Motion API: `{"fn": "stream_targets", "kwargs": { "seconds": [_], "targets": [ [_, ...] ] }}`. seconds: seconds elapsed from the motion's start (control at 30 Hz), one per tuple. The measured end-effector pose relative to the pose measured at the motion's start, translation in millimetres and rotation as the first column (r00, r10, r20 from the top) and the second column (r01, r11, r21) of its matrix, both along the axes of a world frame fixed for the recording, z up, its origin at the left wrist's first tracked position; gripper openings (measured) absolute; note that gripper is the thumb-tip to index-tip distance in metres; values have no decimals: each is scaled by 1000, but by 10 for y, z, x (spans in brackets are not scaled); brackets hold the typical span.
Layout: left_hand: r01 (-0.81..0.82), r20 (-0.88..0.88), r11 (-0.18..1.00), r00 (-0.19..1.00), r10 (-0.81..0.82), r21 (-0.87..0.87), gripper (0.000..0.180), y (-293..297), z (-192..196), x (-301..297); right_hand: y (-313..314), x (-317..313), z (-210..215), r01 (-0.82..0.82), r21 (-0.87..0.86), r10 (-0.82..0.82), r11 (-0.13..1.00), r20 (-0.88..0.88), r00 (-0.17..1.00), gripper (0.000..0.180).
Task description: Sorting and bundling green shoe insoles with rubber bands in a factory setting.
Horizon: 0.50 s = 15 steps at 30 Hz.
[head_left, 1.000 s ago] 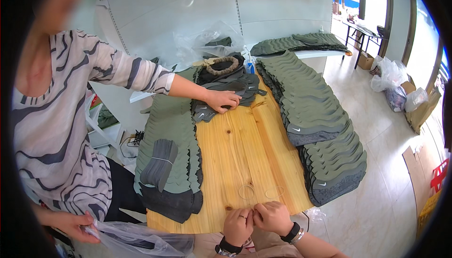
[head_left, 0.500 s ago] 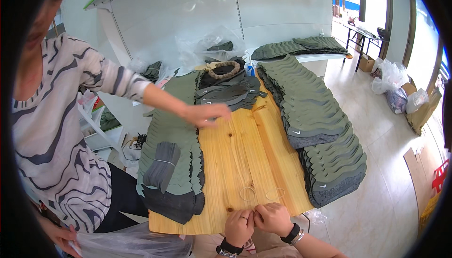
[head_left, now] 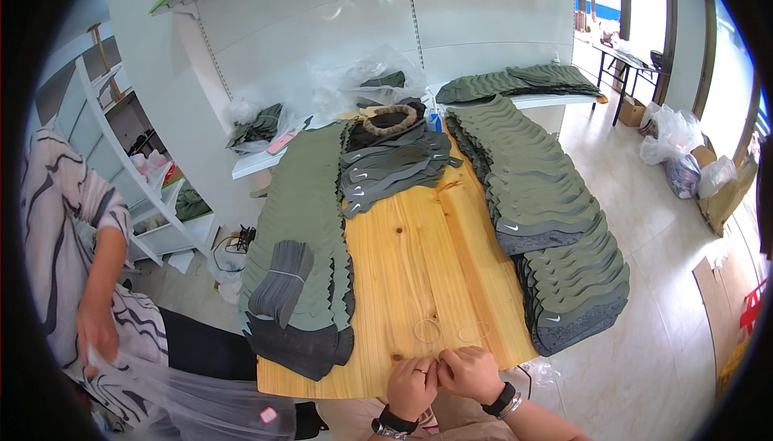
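At the near edge of the wooden table, my left hand and my right hand meet with fingertips pinched together. Whatever lies between the fingers is hidden. Just beyond them are two thin pale loops, like rubber bands. To the left, a tied bundle of dark grey strips rests on a long overlapping row of green cut pieces. More overlapping green and grey pieces run down the right side. Dark grey pieces with a small white mark are piled at the far middle.
A person in a patterned top stands at the left, one hand on a clear plastic bag. A brown fuzzy ring tops the far pile. Behind is a white shelf; plastic bags sit on the floor at right.
The other person's arm has drawn back from the table, and the person has shifted left to the plastic bag. A marked dark piece now shows at the pile's near end. My hands stay put.
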<state>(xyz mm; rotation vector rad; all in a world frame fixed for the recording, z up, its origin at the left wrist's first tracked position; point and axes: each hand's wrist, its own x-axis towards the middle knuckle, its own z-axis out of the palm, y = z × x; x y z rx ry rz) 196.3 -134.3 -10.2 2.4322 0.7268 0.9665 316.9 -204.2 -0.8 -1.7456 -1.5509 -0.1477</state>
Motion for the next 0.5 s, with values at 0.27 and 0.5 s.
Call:
{"fn": "stream_targets", "kwargs": {
  "seconds": [0.27, 0.5],
  "targets": [
    [3, -5, 1000, 1000, -3, 2, 3, 10, -5, -7, 4, 0, -11, 4, -13, -3, 1000, 12, 1000, 15],
    [4, 4, 1000, 1000, -4, 5, 3, 10, -8, -2, 3, -4, 9, 4, -3, -4, 1000, 11, 1000, 16]
  ]
}}
